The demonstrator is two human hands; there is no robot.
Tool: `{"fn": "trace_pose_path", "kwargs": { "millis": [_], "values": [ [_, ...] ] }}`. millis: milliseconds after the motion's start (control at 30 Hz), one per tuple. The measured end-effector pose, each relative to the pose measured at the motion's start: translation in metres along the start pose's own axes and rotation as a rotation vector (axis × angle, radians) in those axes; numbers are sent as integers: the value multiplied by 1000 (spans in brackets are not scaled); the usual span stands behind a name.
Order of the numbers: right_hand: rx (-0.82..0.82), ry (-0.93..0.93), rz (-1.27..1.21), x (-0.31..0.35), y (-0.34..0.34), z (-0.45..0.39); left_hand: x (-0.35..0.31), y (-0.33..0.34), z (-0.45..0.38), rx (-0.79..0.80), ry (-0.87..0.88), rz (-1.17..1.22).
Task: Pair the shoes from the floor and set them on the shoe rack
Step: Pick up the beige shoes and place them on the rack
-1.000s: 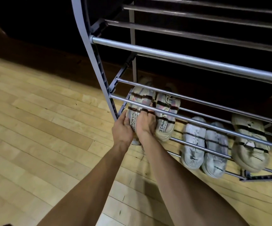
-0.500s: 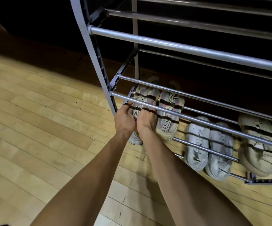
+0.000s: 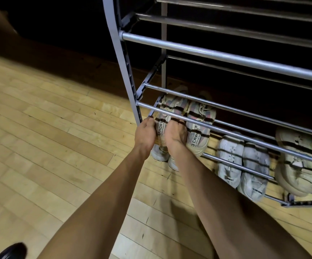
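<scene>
left hand [image 3: 145,136] gripping sneaker [image 3: 161,128], rack post [image 3: 125,71] adjacent

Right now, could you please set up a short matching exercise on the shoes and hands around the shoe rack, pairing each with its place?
Things:
1. lettered sneaker pair
2. white sneaker pair
3. beige shoe
4. black shoe

Places:
A. on the wooden floor, bottom left corner of view
B. middle of the bottom shelf
C. left end of the bottom shelf, both hands on it
D. right end of the bottom shelf

Pairs: 1-C, 2-B, 3-D, 4-A
</scene>
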State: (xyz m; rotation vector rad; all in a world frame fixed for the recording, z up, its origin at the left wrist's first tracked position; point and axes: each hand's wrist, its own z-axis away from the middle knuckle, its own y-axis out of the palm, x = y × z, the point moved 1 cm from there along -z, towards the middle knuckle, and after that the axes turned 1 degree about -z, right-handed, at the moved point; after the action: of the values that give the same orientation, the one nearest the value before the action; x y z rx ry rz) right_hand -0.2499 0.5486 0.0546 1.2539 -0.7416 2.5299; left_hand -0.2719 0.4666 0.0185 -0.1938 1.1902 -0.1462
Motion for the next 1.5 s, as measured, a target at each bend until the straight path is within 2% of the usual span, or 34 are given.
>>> {"fn": "trace_pose_path", "kwargs": {
  "millis": [100,267,400,533,700,933,1233,1500],
  "values": [
    [-50,-11,-15,12,-8,12,-3,-16,19,20,5,-21],
    [-6,-93,37,5,-13,50,-9,-66,56,72,17,-17],
    [174,-208,121,-9,-8,108,-16,-130,88,-18,-41,70],
    [333,-272,161,10,15,162,-16,-204,119,-118,-49,93],
    [433,-360,188,34,53,225,-18,-292,164,-212,-41,87],
    [544,-395,223,42,99,307,-3,-403,224,-345,-7,114],
    [708,-405,322,17,165,400,52,-502,294,-504,-56,231],
    [902,-531,441,-6,222,481,98,-587,366,-690,-13,349]
  ]
}}
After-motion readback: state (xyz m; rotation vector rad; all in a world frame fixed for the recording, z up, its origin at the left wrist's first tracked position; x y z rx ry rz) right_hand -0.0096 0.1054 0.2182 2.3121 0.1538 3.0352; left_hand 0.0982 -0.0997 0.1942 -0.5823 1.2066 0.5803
